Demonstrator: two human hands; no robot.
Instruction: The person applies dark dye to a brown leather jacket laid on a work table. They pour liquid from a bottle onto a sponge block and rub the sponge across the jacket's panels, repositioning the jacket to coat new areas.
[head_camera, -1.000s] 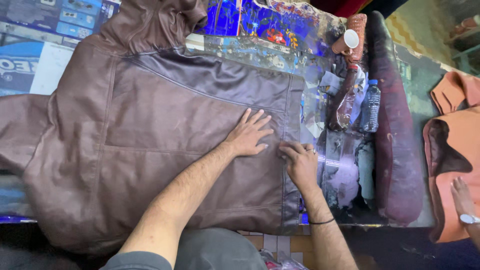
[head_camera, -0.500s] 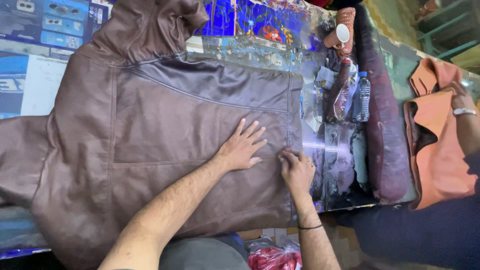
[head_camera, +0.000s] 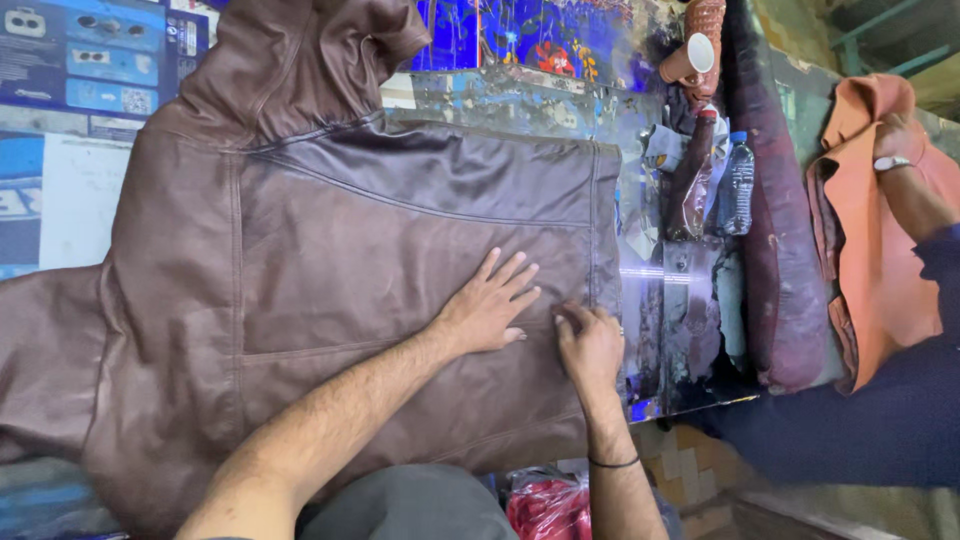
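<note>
Where the picture begins at the left, a brown leather jacket (head_camera: 330, 270) lies spread flat on the tabletop (head_camera: 60, 200), its long axis running left to right, hood up at the top and hem at the right. The left hand (head_camera: 488, 305) rests on it palm down, fingers spread and grasping nothing, pressing the panel well inside the hem. Just beside it, the right hand (head_camera: 590, 345) sits at the hem strip, fingers curled down on the seam; whether it pinches the leather I cannot tell. That hand is nearer the jacket's edge. Further right stand a plastic bottle (head_camera: 738, 190) and a paper cup (head_camera: 690, 58), then a dark red leather roll (head_camera: 780, 260). Another person's hand (head_camera: 895, 135) rests on orange leather (head_camera: 870, 250).
</note>
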